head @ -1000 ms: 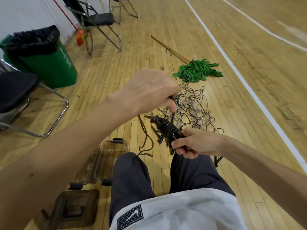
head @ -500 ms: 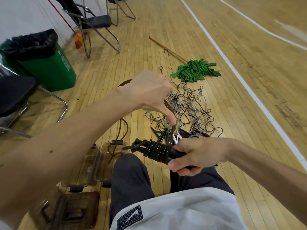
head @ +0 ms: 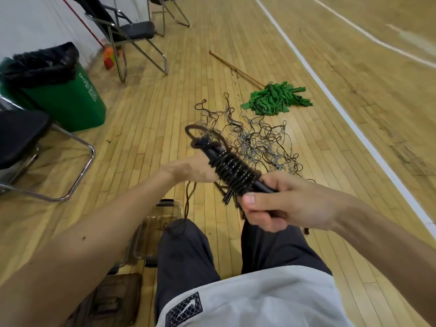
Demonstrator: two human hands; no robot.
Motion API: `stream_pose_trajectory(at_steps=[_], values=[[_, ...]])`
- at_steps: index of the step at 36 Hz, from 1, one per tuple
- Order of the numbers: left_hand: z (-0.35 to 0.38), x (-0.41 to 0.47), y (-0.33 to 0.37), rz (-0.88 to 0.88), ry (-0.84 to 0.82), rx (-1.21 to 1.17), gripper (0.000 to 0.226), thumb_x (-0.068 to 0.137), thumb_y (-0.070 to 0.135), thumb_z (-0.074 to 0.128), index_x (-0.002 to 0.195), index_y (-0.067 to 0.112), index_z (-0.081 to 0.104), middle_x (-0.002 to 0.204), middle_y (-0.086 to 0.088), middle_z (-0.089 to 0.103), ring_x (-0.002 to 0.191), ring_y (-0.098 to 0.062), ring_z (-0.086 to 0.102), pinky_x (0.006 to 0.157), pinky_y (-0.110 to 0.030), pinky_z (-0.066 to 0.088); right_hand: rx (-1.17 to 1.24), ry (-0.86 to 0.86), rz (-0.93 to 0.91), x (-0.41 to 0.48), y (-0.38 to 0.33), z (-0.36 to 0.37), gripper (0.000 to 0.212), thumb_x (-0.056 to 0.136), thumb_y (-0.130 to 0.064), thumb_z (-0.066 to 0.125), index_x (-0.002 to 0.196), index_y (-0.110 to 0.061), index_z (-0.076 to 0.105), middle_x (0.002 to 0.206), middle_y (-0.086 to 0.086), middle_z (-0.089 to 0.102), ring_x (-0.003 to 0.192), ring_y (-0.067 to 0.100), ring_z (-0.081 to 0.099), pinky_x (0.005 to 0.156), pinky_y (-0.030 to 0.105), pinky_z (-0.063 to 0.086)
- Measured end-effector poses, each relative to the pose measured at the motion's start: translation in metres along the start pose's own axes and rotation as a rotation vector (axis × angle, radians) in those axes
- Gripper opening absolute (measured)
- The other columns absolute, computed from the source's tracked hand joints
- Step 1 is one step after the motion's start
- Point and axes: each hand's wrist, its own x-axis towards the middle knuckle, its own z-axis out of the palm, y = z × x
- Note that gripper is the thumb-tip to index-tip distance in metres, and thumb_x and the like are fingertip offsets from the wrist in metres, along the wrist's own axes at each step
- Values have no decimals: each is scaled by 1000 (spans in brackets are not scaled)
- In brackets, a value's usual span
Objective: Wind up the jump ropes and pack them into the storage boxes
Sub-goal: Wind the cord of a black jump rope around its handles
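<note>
Black wound jump rope [head: 232, 172] is gripped by the right hand [head: 287, 204]; left hand [head: 188, 171] fingers hidden, cannot tell.

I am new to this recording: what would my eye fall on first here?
A coiled black rope at centre, gripped by the right hand, the left hand just behind it. Beyond them a tangle of cords lies on the floor beside a green mop; a green bin stands far left.
</note>
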Motion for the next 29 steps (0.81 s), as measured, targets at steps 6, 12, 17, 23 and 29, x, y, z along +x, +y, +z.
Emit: stream_pose_trajectory(at_steps=[6, 12, 17, 23, 29], values=[[31, -20, 4, 126, 15, -287, 39, 98, 27, 56, 60, 19, 52, 55, 0, 43, 49, -14, 35, 47, -25, 30, 32, 101, -9, 6, 8, -8, 27, 99, -22, 56, 73, -17, 56, 65, 1, 51, 52, 13, 40, 51, 22, 31], [35, -31, -12, 135, 47, -436, 56, 80, 64, 55, 66, 9, 54, 49, 1, 38, 40, -13, 29, 41, -22, 25, 47, 216, 20, 10, 22, -21, 22, 98, -22, 56, 78, -13, 53, 65, 1, 50, 53, 11, 41, 52, 22, 30], [31, -38, -20, 109, 85, -446, 51, 89, 55, 55, 59, 15, 57, 46, -1, 37, 40, -15, 30, 43, -25, 25, 80, 331, 68, 14, 36, -37, 21, 99, -20, 56, 79, -14, 52, 66, 2, 48, 54, 12, 40, 50, 19, 32], [31, -44, -20, 113, 95, -391, 54, 98, 51, 49, 62, 12, 60, 44, -2, 43, 38, -14, 36, 43, -19, 35, 5, 447, 111, 17, 52, -54, 25, 103, -15, 53, 78, -12, 52, 64, 1, 49, 53, 12, 40, 48, 18, 31], [34, -51, -20, 112, 98, -269, 47, 94, 52, 57, 67, 14, 65, 50, 0, 45, 43, -13, 37, 48, -23, 34, -191, 634, 205, 13, 62, -69, 27, 102, -18, 57, 78, -6, 52, 62, 2, 50, 48, 10, 40, 47, 21, 31]])
